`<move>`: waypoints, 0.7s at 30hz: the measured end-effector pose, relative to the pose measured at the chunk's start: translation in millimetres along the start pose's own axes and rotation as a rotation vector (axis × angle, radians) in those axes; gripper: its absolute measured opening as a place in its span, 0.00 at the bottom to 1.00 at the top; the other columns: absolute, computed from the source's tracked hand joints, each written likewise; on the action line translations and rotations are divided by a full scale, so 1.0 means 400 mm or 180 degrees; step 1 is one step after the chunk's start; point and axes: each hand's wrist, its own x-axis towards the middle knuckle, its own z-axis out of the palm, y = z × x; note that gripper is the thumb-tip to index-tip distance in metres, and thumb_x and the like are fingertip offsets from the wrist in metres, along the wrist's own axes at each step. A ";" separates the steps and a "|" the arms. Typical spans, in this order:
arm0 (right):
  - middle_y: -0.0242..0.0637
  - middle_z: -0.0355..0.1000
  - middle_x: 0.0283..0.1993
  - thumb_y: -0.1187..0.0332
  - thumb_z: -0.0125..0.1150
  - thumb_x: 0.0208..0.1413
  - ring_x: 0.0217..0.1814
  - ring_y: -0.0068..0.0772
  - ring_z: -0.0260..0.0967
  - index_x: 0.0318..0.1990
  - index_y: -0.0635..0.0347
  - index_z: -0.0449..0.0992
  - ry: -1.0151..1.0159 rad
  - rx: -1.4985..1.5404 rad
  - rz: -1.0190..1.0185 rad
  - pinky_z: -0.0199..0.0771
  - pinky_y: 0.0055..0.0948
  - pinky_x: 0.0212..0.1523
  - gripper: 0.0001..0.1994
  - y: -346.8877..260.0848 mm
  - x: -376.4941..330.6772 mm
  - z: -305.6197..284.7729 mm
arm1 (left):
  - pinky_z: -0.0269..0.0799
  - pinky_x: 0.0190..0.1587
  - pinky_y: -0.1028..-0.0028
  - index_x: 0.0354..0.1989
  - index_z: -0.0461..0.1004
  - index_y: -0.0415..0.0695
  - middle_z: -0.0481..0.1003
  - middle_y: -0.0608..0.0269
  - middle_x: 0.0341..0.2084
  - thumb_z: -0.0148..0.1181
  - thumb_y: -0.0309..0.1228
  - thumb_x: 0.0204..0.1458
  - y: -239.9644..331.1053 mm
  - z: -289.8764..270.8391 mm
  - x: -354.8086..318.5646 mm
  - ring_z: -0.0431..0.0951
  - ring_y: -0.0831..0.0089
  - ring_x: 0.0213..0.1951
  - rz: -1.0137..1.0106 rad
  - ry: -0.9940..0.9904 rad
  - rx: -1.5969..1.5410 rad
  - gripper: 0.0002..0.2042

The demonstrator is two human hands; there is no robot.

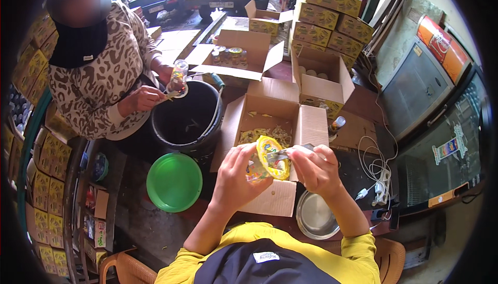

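Tipped toward me, a clear jar with a bright yellow printed top [280, 171] is held in my left hand [233, 177], the fingers wrapped round its side. My right hand [314, 167] pinches a small metal tool [281, 154], whose tip touches the yellow top; its exact kind is hard to make out. Both hands are above an open cardboard box [272, 201] with yellow scraps [267, 135] inside. Across from me, a co-worker holds another clear jar [179, 71] and a thin tool over a black bucket [181, 141].
A green round plastic basin [174, 183] lies left of the box. To the right stand a steel bowl [315, 216] and a power strip with white cables [382, 185]. Farther back are an open box of jars [228, 71], another open box [324, 84] and stacked cartons [327, 3].
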 end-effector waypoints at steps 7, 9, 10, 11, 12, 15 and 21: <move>0.27 0.74 0.29 0.70 0.54 0.51 0.35 0.17 0.72 0.49 0.62 0.66 0.0255 0.0028 0.0078 0.58 0.25 0.41 0.17 -0.015 -0.006 0.032 | 0.69 0.42 0.64 0.43 0.64 0.39 0.70 0.51 0.34 0.67 0.28 0.28 0.005 -0.003 0.007 0.71 0.55 0.38 -0.0059 0.0013 -0.0066 0.28; 0.26 0.74 0.28 0.70 0.54 0.51 0.35 0.16 0.72 0.49 0.63 0.66 0.0249 -0.0022 0.0066 0.58 0.24 0.41 0.17 -0.012 -0.002 0.039 | 0.69 0.42 0.65 0.43 0.65 0.39 0.70 0.51 0.34 0.67 0.28 0.28 0.002 -0.001 0.011 0.72 0.55 0.38 -0.0099 -0.0044 -0.0067 0.28; 0.26 0.74 0.28 0.70 0.54 0.51 0.35 0.16 0.72 0.49 0.62 0.66 0.0272 -0.0082 0.0028 0.58 0.23 0.41 0.17 -0.012 -0.003 0.042 | 0.69 0.42 0.65 0.42 0.65 0.39 0.70 0.51 0.34 0.67 0.28 0.28 0.003 -0.004 0.013 0.72 0.56 0.38 -0.0145 -0.0033 -0.0065 0.27; 0.25 0.74 0.28 0.70 0.55 0.51 0.34 0.15 0.72 0.49 0.62 0.66 0.0294 -0.0144 -0.0010 0.58 0.22 0.41 0.17 -0.012 -0.003 0.045 | 0.69 0.42 0.65 0.42 0.65 0.39 0.70 0.51 0.34 0.67 0.28 0.28 0.003 -0.006 0.013 0.72 0.56 0.38 -0.0190 -0.0023 -0.0063 0.27; 0.24 0.75 0.28 0.70 0.55 0.51 0.34 0.14 0.72 0.48 0.62 0.67 0.0391 -0.0166 -0.0054 0.57 0.22 0.41 0.16 -0.007 0.000 0.047 | 0.69 0.41 0.66 0.42 0.65 0.39 0.71 0.52 0.33 0.67 0.28 0.28 -0.002 -0.009 0.017 0.72 0.57 0.38 -0.0256 -0.0058 -0.0163 0.27; 0.24 0.75 0.29 0.70 0.55 0.51 0.34 0.14 0.72 0.49 0.62 0.67 0.0408 -0.0001 0.0054 0.57 0.21 0.42 0.16 -0.007 -0.010 0.051 | 0.70 0.41 0.67 0.42 0.65 0.39 0.71 0.52 0.33 0.67 0.28 0.29 0.001 -0.016 0.024 0.72 0.59 0.37 -0.0331 -0.0167 -0.0318 0.27; 0.25 0.75 0.29 0.71 0.54 0.51 0.33 0.12 0.71 0.50 0.62 0.67 0.0147 0.0044 0.0096 0.56 0.21 0.43 0.17 0.001 0.015 0.026 | 0.70 0.40 0.68 0.42 0.65 0.39 0.71 0.53 0.33 0.67 0.28 0.29 -0.001 -0.021 0.032 0.73 0.60 0.36 -0.0247 -0.0160 -0.0242 0.27</move>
